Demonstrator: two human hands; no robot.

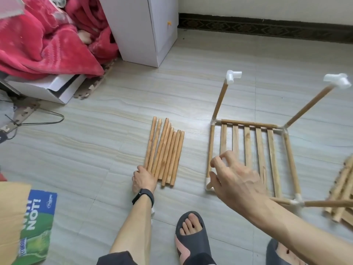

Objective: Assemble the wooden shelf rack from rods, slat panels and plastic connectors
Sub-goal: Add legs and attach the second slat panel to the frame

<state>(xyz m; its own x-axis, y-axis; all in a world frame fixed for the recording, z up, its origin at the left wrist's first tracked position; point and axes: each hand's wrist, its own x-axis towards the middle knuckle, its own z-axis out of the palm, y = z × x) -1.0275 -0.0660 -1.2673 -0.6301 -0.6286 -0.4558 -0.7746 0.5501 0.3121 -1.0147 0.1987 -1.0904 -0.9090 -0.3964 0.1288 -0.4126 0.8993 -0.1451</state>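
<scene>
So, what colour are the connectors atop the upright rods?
The connectors are white; head view.

We cannot see the fingers of the left hand (143,179); they vanish at the near ends of the bundle of loose round wooden rods (165,152), so its grip is unclear. The right hand (236,178) hides the near part of the pale wooden slat panel (248,144), and something white inside its curl is too small to name. The white plastic connector (337,81) at far right is blurred. The right edge cuts off the stack of wooden slat panels (342,190).

Left hand (143,179) at rods (165,152); right hand (236,175) seemingly round connector (225,162).
</scene>
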